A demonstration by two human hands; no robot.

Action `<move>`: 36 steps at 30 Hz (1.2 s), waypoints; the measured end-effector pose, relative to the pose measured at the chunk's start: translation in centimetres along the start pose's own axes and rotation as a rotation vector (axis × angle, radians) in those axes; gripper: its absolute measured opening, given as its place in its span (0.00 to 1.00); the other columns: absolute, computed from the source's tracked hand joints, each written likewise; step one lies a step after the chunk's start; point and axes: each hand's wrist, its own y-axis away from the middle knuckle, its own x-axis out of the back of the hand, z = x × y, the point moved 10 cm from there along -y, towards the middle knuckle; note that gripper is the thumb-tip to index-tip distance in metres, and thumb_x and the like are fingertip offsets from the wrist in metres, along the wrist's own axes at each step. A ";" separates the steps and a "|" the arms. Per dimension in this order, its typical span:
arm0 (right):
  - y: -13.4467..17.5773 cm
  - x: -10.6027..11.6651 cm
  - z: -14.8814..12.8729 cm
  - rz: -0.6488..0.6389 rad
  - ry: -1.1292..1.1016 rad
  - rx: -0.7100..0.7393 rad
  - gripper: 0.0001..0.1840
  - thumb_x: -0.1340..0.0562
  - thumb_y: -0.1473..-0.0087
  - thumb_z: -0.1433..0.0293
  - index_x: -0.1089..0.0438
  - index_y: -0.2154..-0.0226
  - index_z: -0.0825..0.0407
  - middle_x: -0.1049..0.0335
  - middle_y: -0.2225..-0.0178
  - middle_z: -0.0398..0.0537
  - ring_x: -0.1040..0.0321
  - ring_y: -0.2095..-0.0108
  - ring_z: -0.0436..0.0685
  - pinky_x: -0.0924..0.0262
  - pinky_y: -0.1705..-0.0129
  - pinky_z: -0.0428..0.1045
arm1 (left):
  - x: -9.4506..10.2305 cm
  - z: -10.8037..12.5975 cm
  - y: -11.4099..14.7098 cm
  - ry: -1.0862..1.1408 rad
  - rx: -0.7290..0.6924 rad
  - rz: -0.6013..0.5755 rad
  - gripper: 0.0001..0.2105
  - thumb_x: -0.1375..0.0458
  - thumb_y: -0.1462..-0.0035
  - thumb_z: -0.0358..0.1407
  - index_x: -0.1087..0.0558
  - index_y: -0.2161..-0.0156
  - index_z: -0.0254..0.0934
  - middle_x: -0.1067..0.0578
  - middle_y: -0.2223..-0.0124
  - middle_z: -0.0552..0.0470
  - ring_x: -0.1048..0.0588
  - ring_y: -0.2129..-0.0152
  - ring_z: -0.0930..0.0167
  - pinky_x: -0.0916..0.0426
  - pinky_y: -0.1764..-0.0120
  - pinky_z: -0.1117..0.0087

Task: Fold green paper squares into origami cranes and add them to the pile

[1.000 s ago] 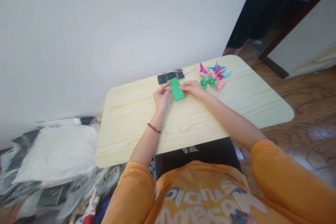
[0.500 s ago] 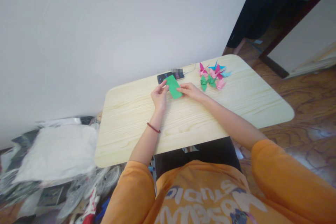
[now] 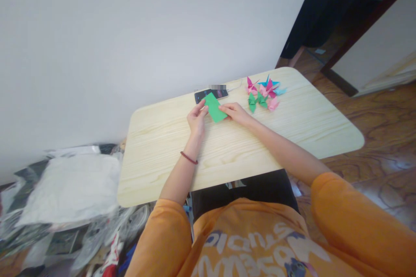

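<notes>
A green sheet of paper (image 3: 215, 108), rectangular and tilted, is held between both hands above the table. My left hand (image 3: 196, 117) pinches its left edge near the upper corner. On the opposite edge, my right hand (image 3: 236, 113) grips the paper with thumb on top and fingers beneath. Just behind the paper lies a phone (image 3: 222, 92) with a lit screen, partly covered by it. To the right of my right hand sits a cluster of folded paper cranes, among them a green crane (image 3: 252, 102), a pink crane (image 3: 273, 104) and a blue crane (image 3: 268, 82).
The pale wooden table (image 3: 156, 156) has rounded corners and stands against a white wall (image 3: 146, 30). A white cable (image 3: 236, 85) runs from the phone. Plastic bags and a white bundle (image 3: 71, 186) lie at the left. Another person's dark-clothed legs (image 3: 320, 21) show at the upper right.
The green paper has shifted and turned very slightly between my hands, which keep hold of it. The cranes and the phone have not moved.
</notes>
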 end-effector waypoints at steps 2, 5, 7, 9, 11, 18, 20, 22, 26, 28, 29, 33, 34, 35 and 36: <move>-0.2 0.2 0.2 0.027 -0.126 0.003 0.31 0.37 0.59 0.39 0.37 0.79 0.50 0.45 0.84 0.37 0.49 0.81 0.47 0.55 0.78 0.45 | -0.4 0.0 0.1 -0.010 0.014 -0.032 0.19 0.29 0.59 0.38 0.21 0.58 0.36 0.20 0.56 0.43 0.21 0.60 0.64 0.27 0.53 0.62; -0.5 0.3 1.0 0.057 -0.207 -0.049 0.30 0.33 0.62 0.42 0.40 0.79 0.50 0.49 0.84 0.35 0.52 0.81 0.46 0.57 0.79 0.45 | -0.9 0.3 0.5 -0.019 0.008 -0.058 0.18 0.29 0.61 0.38 0.20 0.61 0.36 0.19 0.59 0.45 0.21 0.65 0.67 0.27 0.54 0.63; -0.6 0.4 1.3 0.068 -0.211 -0.070 0.29 0.33 0.60 0.45 0.41 0.80 0.51 0.49 0.84 0.36 0.52 0.81 0.46 0.57 0.78 0.45 | -1.1 0.5 0.6 -0.024 0.006 -0.062 0.18 0.29 0.62 0.38 0.20 0.61 0.36 0.19 0.60 0.46 0.21 0.66 0.68 0.27 0.54 0.63; -0.7 0.4 1.3 0.069 -0.228 -0.063 0.28 0.33 0.59 0.46 0.40 0.81 0.51 0.46 0.83 0.37 0.50 0.80 0.47 0.55 0.77 0.45 | -1.2 0.6 0.7 -0.027 0.014 -0.057 0.18 0.29 0.61 0.37 0.20 0.61 0.36 0.19 0.62 0.47 0.21 0.67 0.68 0.27 0.54 0.63; -0.7 0.3 1.2 0.054 -0.240 -0.051 0.27 0.34 0.58 0.46 0.39 0.81 0.52 0.45 0.83 0.38 0.49 0.80 0.47 0.54 0.77 0.45 | -1.1 0.6 0.7 -0.020 0.025 -0.048 0.17 0.29 0.62 0.36 0.20 0.62 0.36 0.19 0.62 0.47 0.21 0.67 0.68 0.28 0.53 0.63; -0.7 0.5 0.6 0.095 -0.307 -0.011 0.26 0.31 0.62 0.49 0.39 0.78 0.51 0.42 0.81 0.37 0.44 0.78 0.47 0.50 0.76 0.44 | -2.2 -0.4 1.1 0.014 0.127 -0.140 0.20 0.27 0.65 0.36 0.20 0.62 0.36 0.19 0.65 0.47 0.21 0.67 0.66 0.27 0.54 0.60; -0.8 0.5 1.0 0.117 -0.350 -0.043 0.27 0.30 0.65 0.47 0.36 0.77 0.52 0.38 0.80 0.39 0.41 0.76 0.49 0.46 0.74 0.45 | -2.3 -0.6 1.2 0.022 0.140 -0.145 0.20 0.27 0.66 0.36 0.20 0.62 0.35 0.19 0.65 0.47 0.21 0.66 0.66 0.27 0.54 0.60; -0.8 0.5 1.4 0.134 -0.380 -0.073 0.29 0.30 0.67 0.45 0.35 0.78 0.53 0.34 0.79 0.41 0.39 0.75 0.50 0.43 0.73 0.46 | -2.3 -0.8 1.1 0.033 0.143 -0.142 0.20 0.27 0.66 0.36 0.20 0.62 0.35 0.19 0.64 0.46 0.21 0.66 0.66 0.28 0.54 0.61; -0.8 0.4 1.6 0.116 -0.336 -0.073 0.29 0.32 0.66 0.43 0.34 0.79 0.52 0.34 0.80 0.42 0.39 0.76 0.51 0.43 0.73 0.47 | -2.2 -1.0 1.1 0.048 0.157 -0.152 0.21 0.27 0.67 0.36 0.20 0.62 0.35 0.19 0.63 0.46 0.21 0.67 0.67 0.28 0.54 0.62; -0.9 0.8 1.2 0.142 -0.311 -0.025 0.30 0.32 0.66 0.43 0.35 0.78 0.52 0.37 0.80 0.40 0.42 0.77 0.49 0.46 0.75 0.46 | -2.5 -1.2 1.3 0.039 0.180 -0.179 0.22 0.27 0.68 0.36 0.20 0.62 0.35 0.19 0.63 0.46 0.21 0.67 0.67 0.28 0.54 0.61; -0.9 1.1 1.0 0.163 -0.300 0.001 0.30 0.32 0.67 0.43 0.35 0.78 0.52 0.39 0.80 0.39 0.43 0.77 0.48 0.47 0.75 0.45 | -2.6 -1.3 1.4 0.032 0.192 -0.195 0.22 0.26 0.68 0.37 0.20 0.61 0.35 0.19 0.63 0.46 0.21 0.67 0.67 0.28 0.53 0.61; -0.8 1.9 0.8 0.238 -0.255 0.040 0.31 0.34 0.65 0.41 0.37 0.79 0.52 0.42 0.80 0.38 0.46 0.78 0.47 0.50 0.76 0.45 | -3.0 -1.2 1.6 0.025 0.212 -0.209 0.23 0.26 0.67 0.36 0.20 0.61 0.34 0.19 0.63 0.45 0.20 0.65 0.64 0.29 0.53 0.59; -0.7 2.0 0.9 0.250 -0.236 0.041 0.31 0.35 0.63 0.40 0.38 0.80 0.52 0.43 0.81 0.38 0.47 0.78 0.47 0.51 0.76 0.45 | -3.0 -1.2 1.6 0.028 0.213 -0.203 0.22 0.26 0.67 0.36 0.20 0.61 0.34 0.19 0.63 0.45 0.20 0.64 0.63 0.29 0.52 0.58; -0.6 2.1 1.0 0.266 -0.208 0.041 0.31 0.36 0.62 0.40 0.38 0.81 0.52 0.44 0.82 0.39 0.48 0.79 0.47 0.52 0.77 0.46 | -2.9 -1.2 1.6 0.032 0.215 -0.199 0.22 0.27 0.67 0.36 0.20 0.61 0.34 0.19 0.63 0.44 0.20 0.64 0.63 0.29 0.52 0.58; -0.5 2.2 1.0 0.281 -0.172 0.038 0.32 0.37 0.61 0.40 0.40 0.83 0.52 0.46 0.83 0.39 0.49 0.79 0.47 0.54 0.77 0.46 | -2.9 -1.2 1.6 0.035 0.217 -0.195 0.22 0.27 0.67 0.36 0.20 0.61 0.34 0.19 0.63 0.45 0.20 0.64 0.63 0.29 0.51 0.58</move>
